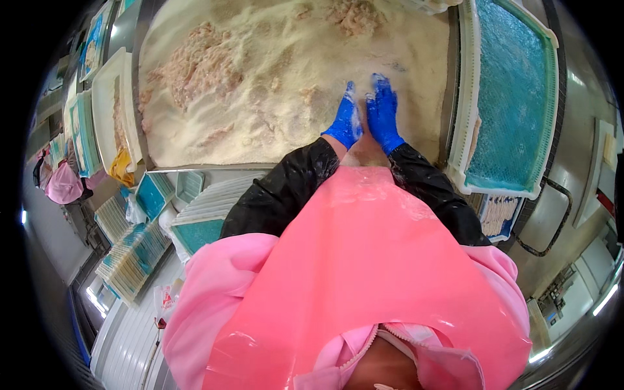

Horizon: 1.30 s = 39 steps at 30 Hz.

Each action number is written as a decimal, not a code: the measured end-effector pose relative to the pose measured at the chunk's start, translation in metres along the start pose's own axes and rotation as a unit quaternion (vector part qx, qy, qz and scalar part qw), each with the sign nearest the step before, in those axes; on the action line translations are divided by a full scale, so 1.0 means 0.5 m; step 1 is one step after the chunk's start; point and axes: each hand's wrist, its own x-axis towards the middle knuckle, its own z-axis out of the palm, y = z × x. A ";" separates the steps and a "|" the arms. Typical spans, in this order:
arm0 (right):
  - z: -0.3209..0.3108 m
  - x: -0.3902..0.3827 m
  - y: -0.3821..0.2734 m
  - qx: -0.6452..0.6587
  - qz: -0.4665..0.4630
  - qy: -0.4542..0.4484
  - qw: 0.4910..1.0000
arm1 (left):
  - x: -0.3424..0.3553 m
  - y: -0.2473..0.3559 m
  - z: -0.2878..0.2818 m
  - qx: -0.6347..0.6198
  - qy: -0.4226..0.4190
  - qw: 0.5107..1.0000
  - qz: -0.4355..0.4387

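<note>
Both my hands wear blue gloves dusted with crumbs. My left hand [345,120] and my right hand [383,114] lie side by side, fingers pointing away from me, pressed flat into the pale breadcrumbs [273,97] at the near edge of a large metal tub [138,123]. Whether anything lies under the palms is hidden. Pinkish lumps of crumb-coated meat [198,62] sit in the crumbs at the left, and another lump [354,16] at the far side. Black sleeves and a pink apron [364,260] cover my arms and front.
A white tray with a teal mesh liner [513,97] stands right of the tub. Another white tray [107,97] stands along the tub's left side. Stacked trays with teal liners [195,224] and racks of sticks [133,257] sit lower left. A person in pink [64,182] is at the far left.
</note>
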 end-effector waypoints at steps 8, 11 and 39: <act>0.064 0.091 -0.063 -0.099 -0.193 -0.010 0.976 | -0.117 0.070 -0.093 0.059 -0.019 0.978 0.198; 0.100 0.144 -0.079 -0.008 -0.266 -0.069 0.962 | -0.168 0.089 -0.143 0.375 0.176 0.847 0.334; -0.102 0.003 -0.262 0.074 -0.202 -0.089 0.972 | -0.170 0.112 -0.014 -0.140 -0.194 0.952 0.190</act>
